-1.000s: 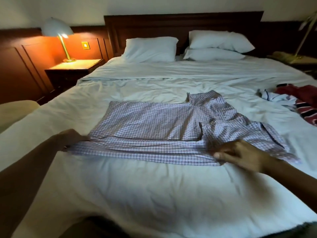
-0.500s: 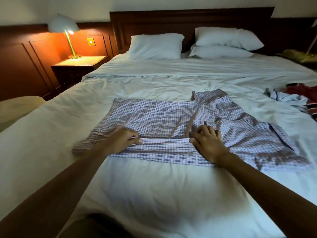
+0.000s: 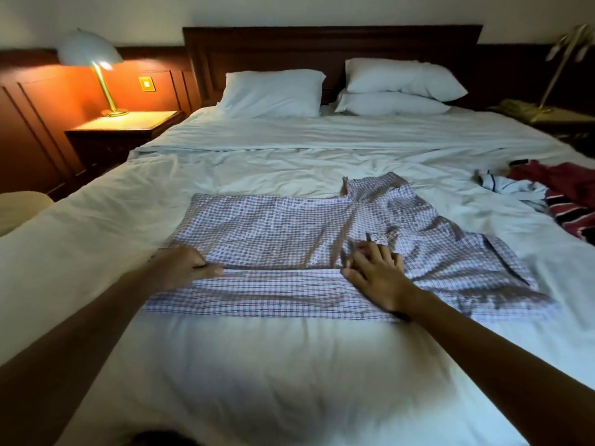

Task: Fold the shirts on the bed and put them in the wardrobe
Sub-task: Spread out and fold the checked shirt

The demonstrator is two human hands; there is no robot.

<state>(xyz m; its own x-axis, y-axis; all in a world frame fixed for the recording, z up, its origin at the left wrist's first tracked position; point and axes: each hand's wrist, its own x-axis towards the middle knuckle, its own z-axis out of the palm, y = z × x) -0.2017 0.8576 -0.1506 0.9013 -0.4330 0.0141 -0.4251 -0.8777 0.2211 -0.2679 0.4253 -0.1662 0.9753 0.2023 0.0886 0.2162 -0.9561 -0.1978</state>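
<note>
Head view: checked shirt lay flat mid-bed, near edge folded over in a band. Left hand pinched that band at its left end; right hand lay flat, fingers spread, at its right end. Since half a second earlier, the hands had moved slightly further apart along the fold. Other shirts lay heaped at right.

My left hand slid outward along the checked shirt's folded edge; my right hand flattened beside its crease.
</note>
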